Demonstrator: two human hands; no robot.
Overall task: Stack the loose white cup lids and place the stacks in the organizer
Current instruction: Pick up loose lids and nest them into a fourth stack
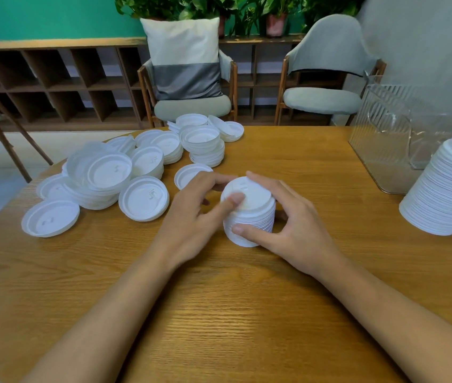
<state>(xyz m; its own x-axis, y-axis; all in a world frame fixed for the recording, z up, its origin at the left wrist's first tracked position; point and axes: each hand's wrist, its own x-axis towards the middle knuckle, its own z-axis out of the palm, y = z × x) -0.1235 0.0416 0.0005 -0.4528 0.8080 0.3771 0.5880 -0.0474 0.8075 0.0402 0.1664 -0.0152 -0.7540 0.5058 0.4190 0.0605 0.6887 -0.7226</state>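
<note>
A short stack of white cup lids point(249, 214) stands at the middle of the round wooden table point(219, 313). My right hand point(291, 225) grips its right side, thumb on the front and fingers curled behind. My left hand point(191, 214) holds it from the left, with the thumb pressing on the top lid. Loose white lids point(125, 172) lie scattered and half piled at the far left of the table. A tall finished stack of lids point(446, 189) leans at the right edge. The clear ribbed organizer point(385, 139) stands at the far right.
Two padded chairs point(191, 106) stand behind the table, one with a cushion. A wooden cubby shelf point(53, 84) with potted plants runs along the green wall. One single lid point(189, 174) lies just beyond my left hand.
</note>
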